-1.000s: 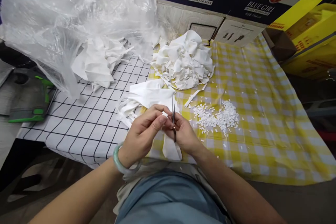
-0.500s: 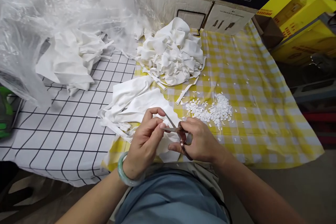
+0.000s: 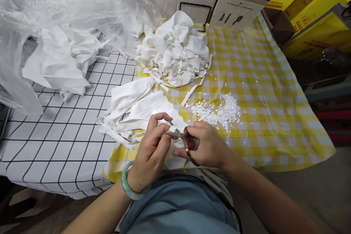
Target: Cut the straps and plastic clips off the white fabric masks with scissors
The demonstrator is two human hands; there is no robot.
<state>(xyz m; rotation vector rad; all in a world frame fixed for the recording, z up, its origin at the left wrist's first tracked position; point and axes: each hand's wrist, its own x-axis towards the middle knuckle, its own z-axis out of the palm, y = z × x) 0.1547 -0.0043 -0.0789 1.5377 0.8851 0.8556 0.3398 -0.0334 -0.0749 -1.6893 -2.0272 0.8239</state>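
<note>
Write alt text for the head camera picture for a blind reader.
A person's right hand holds small scissors against a white fabric piece pinched in the left hand, over a yellow checked cloth. Tiny white snippets lie to the right, a heap of white fabric behind, a clear plastic bag at left.

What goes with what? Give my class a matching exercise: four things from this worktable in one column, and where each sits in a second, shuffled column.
Things
1. scissors
2. white cloth piece
3. small white snippets
4. green bangle

Places
a. pinched by the left hand
b. around the left wrist
c. held in the right hand
d. heaped loose on the yellow checked cloth

Pairs: 1-c, 2-a, 3-d, 4-b
</note>
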